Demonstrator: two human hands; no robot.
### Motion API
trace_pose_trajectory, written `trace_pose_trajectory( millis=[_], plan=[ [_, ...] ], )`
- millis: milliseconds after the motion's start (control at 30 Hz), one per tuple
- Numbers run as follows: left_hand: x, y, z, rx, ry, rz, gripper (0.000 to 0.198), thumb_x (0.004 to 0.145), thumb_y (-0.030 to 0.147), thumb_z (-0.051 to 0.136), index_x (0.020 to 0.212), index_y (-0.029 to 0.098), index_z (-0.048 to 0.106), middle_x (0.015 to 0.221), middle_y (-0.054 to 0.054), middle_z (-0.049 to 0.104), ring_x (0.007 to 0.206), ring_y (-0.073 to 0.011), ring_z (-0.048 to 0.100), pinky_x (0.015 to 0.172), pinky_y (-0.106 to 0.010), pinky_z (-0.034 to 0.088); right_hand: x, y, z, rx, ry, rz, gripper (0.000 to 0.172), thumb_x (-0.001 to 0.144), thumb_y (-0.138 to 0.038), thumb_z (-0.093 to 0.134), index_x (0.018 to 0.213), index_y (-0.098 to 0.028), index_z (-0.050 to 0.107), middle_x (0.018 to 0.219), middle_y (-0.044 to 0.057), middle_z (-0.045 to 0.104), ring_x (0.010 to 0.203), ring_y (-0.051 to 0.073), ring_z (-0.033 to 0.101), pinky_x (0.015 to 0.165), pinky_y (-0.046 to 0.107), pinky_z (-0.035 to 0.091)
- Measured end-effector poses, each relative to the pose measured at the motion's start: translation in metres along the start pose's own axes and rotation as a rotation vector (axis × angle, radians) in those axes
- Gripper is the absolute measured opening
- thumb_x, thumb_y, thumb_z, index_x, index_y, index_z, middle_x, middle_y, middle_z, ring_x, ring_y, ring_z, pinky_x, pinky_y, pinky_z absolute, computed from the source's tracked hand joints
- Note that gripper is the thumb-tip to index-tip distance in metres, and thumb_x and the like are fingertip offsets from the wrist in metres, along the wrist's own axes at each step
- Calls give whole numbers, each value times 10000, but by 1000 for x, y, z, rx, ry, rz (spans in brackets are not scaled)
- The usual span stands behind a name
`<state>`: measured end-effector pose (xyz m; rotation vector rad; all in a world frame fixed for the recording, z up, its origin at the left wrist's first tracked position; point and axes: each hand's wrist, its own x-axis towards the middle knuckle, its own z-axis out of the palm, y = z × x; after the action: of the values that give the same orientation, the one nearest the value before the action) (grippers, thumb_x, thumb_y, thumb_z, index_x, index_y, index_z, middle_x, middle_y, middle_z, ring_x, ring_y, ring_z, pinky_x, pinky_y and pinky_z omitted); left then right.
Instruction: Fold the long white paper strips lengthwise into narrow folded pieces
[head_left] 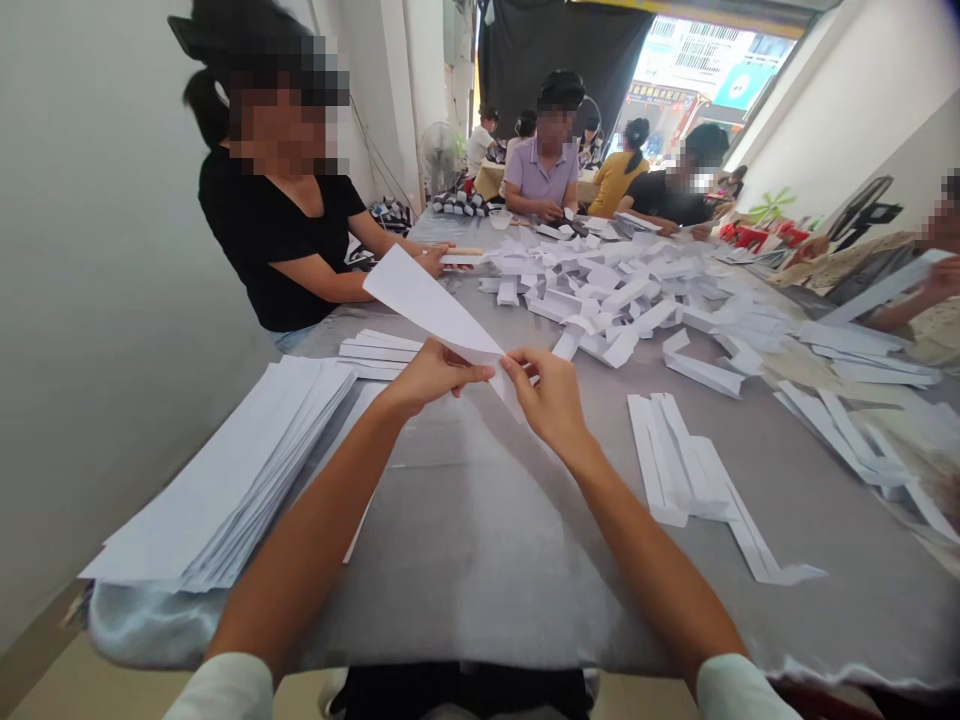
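fingers [486, 371] pinching white paper sheet [431, 305] two-handed

The left hand [431, 378] and the right hand [544, 398] are seen bare, as are both forearms [315, 530]. A pale, nearly white left sleeve [223, 690] and right sleeve [739, 690] are caught at the lower corners (only their rounded cuffs are shown). Dark clothing [457, 692] is glimpsed below.
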<state>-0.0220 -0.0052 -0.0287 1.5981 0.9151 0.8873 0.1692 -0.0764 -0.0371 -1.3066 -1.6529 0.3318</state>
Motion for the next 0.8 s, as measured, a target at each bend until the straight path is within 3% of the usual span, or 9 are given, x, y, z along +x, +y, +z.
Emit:
trace_pose_trajectory(
  millis=[167,333,633,800],
  plan=[
    [1,-2,-4,4,-70,-9,497,698,497,951,1001,118,846,932,-128,805,646,-134,580,472,-229,402,-1,-1,-2,-77,17,10,237,1050,-306,595,913,-225,771,912,34,802,782,210,712,707,325,462],
    [2,-2,-7,8,-67,8,489,684,489,964,959,107,831,912,-132,799,670,-142,602,483,-225,404,-1,-1,-3,-85,-14,55,243,1038,-331,609,893,-220,770,877,34,797,739,202,706,660,317,446],
    [-1,2,-5,21,-150,-5,556,710,534,949,1069,124,840,947,-125,805,736,-168,644,497,-220,423,-1,-4,-5,-23,-13,-25,265,1042,-309,602,837,-206,735,820,33,764,679,179,655,629,306,427],
    [-2,3,-8,22,-38,-34,513,624,526,991,903,129,824,885,-103,772,717,-162,604,501,-238,421,-1,-7,-4,37,-28,5,241,1019,-317,647,836,-204,756,802,20,770,658,170,656,633,304,446]
  ],
)
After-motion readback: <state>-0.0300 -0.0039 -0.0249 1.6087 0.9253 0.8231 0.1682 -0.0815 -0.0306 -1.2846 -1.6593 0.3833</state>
